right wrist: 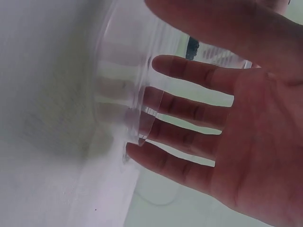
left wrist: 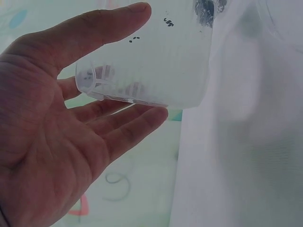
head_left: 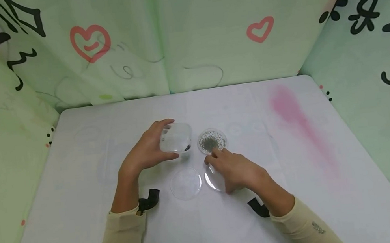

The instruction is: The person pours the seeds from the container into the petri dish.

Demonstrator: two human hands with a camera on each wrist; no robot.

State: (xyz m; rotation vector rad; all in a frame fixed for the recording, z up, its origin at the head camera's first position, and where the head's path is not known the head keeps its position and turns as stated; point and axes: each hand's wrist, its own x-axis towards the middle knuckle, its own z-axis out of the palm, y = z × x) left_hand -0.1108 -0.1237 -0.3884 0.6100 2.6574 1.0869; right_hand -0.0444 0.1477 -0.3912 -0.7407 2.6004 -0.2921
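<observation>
My left hand (head_left: 147, 146) grips a clear, rounded-square plastic container (head_left: 176, 138) by its side, thumb nearer me and fingers across the far side. The container is tilted; small black grains (left wrist: 168, 22) cling inside, with a dark cluster (head_left: 187, 148) at one corner. To its right, a round clear dish (head_left: 212, 140) holds mixed white and dark grains. My right hand (head_left: 237, 168) spans a second round clear dish (head_left: 214, 179), thumb and fingers at opposite sides of its rim. In the right wrist view, the fingers (right wrist: 189, 111) reach nearly straight against this dish (right wrist: 125, 71).
Left of the right hand's dish lies another round clear dish or lid (head_left: 185, 184). All stand on a white-covered table (head_left: 90, 180) with a pink stain (head_left: 302, 126) at right. Green printed curtains (head_left: 189, 31) surround its back and sides. Black straps (head_left: 149, 200) sit at both wrists.
</observation>
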